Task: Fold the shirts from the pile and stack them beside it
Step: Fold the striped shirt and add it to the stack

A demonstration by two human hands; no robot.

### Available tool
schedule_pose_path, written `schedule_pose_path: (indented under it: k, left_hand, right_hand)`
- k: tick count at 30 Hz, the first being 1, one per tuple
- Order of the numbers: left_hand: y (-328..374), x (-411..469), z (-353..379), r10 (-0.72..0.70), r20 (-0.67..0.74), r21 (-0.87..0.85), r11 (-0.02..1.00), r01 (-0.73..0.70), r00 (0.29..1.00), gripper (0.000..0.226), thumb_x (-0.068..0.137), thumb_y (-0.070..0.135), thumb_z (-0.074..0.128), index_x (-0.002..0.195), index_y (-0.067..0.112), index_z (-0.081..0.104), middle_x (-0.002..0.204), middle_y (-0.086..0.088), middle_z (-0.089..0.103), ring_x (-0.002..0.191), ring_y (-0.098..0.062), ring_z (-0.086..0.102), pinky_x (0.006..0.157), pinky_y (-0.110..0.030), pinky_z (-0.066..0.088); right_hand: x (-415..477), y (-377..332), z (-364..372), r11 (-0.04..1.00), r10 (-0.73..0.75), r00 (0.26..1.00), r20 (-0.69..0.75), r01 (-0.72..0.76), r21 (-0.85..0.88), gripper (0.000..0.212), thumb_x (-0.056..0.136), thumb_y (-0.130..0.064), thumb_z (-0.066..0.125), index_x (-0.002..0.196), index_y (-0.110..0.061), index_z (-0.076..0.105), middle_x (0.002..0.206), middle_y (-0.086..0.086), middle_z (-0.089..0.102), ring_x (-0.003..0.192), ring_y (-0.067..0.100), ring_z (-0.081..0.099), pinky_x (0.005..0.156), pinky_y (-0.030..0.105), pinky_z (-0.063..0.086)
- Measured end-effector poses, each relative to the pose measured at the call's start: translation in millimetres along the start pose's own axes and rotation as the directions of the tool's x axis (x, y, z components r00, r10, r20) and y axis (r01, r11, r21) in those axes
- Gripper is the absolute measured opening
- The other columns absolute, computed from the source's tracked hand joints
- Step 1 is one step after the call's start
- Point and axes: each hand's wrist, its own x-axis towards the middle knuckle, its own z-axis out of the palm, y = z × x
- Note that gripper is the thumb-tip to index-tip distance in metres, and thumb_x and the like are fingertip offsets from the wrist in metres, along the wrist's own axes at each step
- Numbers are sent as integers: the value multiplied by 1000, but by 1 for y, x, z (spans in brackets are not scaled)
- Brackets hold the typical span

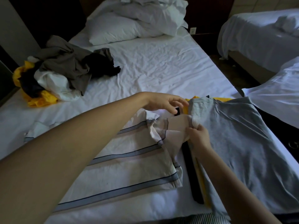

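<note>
Striped polo shirt [129, 159] flat on bed [161, 65]: light, limp, creases easily; best taken at shoulder seams. Right hand [198, 136] pinches fold near collar; left hand [163, 102] spread, hovering above.

The only view came from a camera on the person's head, standing at the near edge of the bed [161, 65] and facing forward and down along its length. It sat close: both forearms ran in from the bottom corners of the frame. The left hand [163, 102] and right hand [198, 136] fell near the middle, over the striped shirt [129, 159] and beside the folded stack [234, 135] at the bed's right edge. The wide lens bowed the bed's edges outward. It also took in the pile [61, 73] by the left edge, the pillows [129, 26] at the far end, and a second bed [258, 38] at upper right.
</note>
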Motion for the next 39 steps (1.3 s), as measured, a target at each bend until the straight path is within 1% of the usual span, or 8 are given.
schedule_pose_path:
  k: [4, 12, 15, 20, 24, 28, 32, 39]
  left_hand:
    - [-43, -5, -12, -166, -387, 108, 969, 223, 907, 36, 96, 6, 46, 132, 10, 49, 136, -9, 47, 126, -20, 45, 95, -25, 38]
    - [-120, -13, -11, -347, -474, -112, 935, 335, 809, 53, 80, 55, 63, 118, 17, 58, 119, 1, 53, 115, -19, 49, 96, -37, 43]
    - [-122, -12, -5, -257, -554, -11, 953, 302, 791, 27, 69, 46, 72, 77, 25, 57, 81, 2, 53, 89, -20, 51, 77, -32, 38]
    - [-115, -32, -3, -125, -654, -194, 981, -6, 746, 19, 88, 14, 66, 106, 15, 59, 93, 5, 60, 84, -4, 56, 69, -4, 42]
    - [-122, -60, -2, -102, -821, -203, 972, -120, 562, 17, 93, 18, 59, 108, 12, 56, 96, 5, 61, 89, -11, 57, 77, -20, 44]
    - [-129, -59, -1, -55, -918, -16, 995, 103, 393, 11, 93, 21, 57, 96, 14, 50, 84, 3, 56, 87, -23, 57, 76, -30, 43]
    - [-126, -26, 11, -105, -911, 79, 905, 418, 398, 55, 91, 29, 58, 139, 16, 36, 142, -5, 43, 129, -29, 39, 101, -40, 28]
    - [-107, -13, 114, 452, -735, 582, 803, 128, 505, 40, 83, 28, 46, 115, 9, 59, 125, -15, 59, 117, -23, 44, 91, -38, 36]
  right_hand:
    - [-12, -2, 13, 972, -156, 946, -283, 96, -216, 50, 87, -7, 49, 136, -7, 40, 138, 19, 34, 120, 34, 43, 99, 39, 34]
    - [-56, 45, 70, 399, -566, 790, 233, 511, -762, 53, 71, -41, 52, 118, -19, 53, 117, 10, 48, 104, 30, 47, 86, 40, 33]
    - [-56, 47, 77, 490, -399, 846, 353, 522, -698, 39, 82, -16, 58, 120, -9, 56, 108, 11, 62, 96, 34, 57, 81, 39, 43]
    - [-54, 28, 72, 776, -441, 845, 304, 529, -343, 22, 93, -12, 53, 74, -1, 56, 59, 7, 51, 56, 11, 44, 54, 32, 32]
    - [-49, 17, 73, 965, -253, 903, 347, 261, 23, 23, 94, -14, 53, 79, 0, 63, 66, 17, 57, 65, 15, 50, 62, 30, 40]
    - [-38, 19, 63, 961, -199, 964, 176, 227, -159, 16, 95, -14, 49, 97, -21, 64, 88, -8, 65, 82, 7, 59, 75, 24, 43]
    - [-45, 23, 22, 875, -416, 901, -124, 359, -324, 40, 83, 11, 42, 117, -5, 56, 110, 4, 51, 97, 18, 51, 81, 20, 37]
    - [-19, 19, -10, 865, -267, 964, 5, 242, -441, 8, 88, -11, 59, 89, -4, 61, 80, 7, 60, 77, 17, 59, 70, 30, 43]
